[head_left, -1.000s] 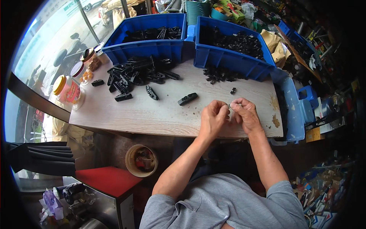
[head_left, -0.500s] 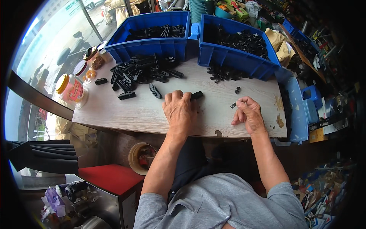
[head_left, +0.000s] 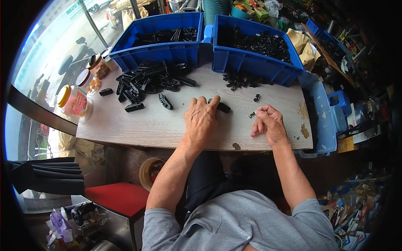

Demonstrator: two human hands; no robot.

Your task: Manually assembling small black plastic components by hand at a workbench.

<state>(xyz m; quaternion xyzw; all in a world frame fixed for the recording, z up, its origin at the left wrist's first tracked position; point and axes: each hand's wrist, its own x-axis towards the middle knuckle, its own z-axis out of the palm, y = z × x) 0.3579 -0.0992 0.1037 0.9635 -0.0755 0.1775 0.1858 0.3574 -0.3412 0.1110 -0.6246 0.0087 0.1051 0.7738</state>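
My left hand (head_left: 201, 121) is over the middle of the table with its fingers apart. Its index fingertip is at the near end of a black elongated plastic part (head_left: 224, 108), which lies on the tabletop. Farther right, my right hand (head_left: 271, 126) pinches a small black toothed plastic clip (head_left: 252, 115) between thumb and forefinger. Another small black clip (head_left: 256, 98) lies just beyond it. A single black plastic part (head_left: 166, 101) rests left of my left hand, near a heap of similar long black parts (head_left: 146, 81).
Two blue bins, one of long black parts (head_left: 121, 56) and one of small clips (head_left: 251, 65), line the table's far side. Loose clips (head_left: 240, 79) spill before the right bin. Lidded jars (head_left: 75, 102) stand at the left edge. A light-blue tub (head_left: 326, 134) sits off the right end.
My left hand's fingers have spread, and the black part beside them has turned, its far end now pointing toward the lower right. My right hand keeps its pinch. The whole view has shifted slightly.
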